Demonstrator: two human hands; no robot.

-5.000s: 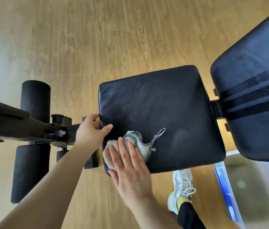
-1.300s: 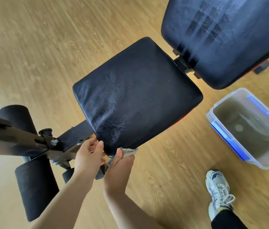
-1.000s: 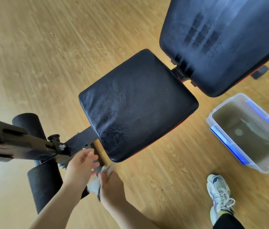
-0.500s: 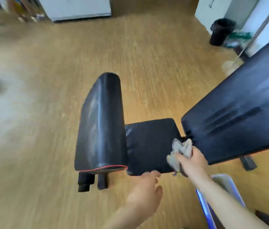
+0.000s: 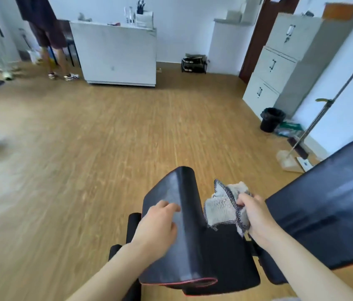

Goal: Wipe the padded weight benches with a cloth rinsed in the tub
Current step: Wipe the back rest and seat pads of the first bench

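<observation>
Grey cloth (image 5: 223,208) hangs bunched from the right hand (image 5: 252,210), fingers closed on its right edge, just right of the near black pad (image 5: 184,242). Left hand (image 5: 157,227) rests open on that pad. Cloth looks light and limp: best gripped wadded

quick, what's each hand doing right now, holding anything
Left hand: open, fingers loosely curled, resting on the curved black pad, holding nothing.
Right hand: closed on the bunched grey cloth.
</observation>
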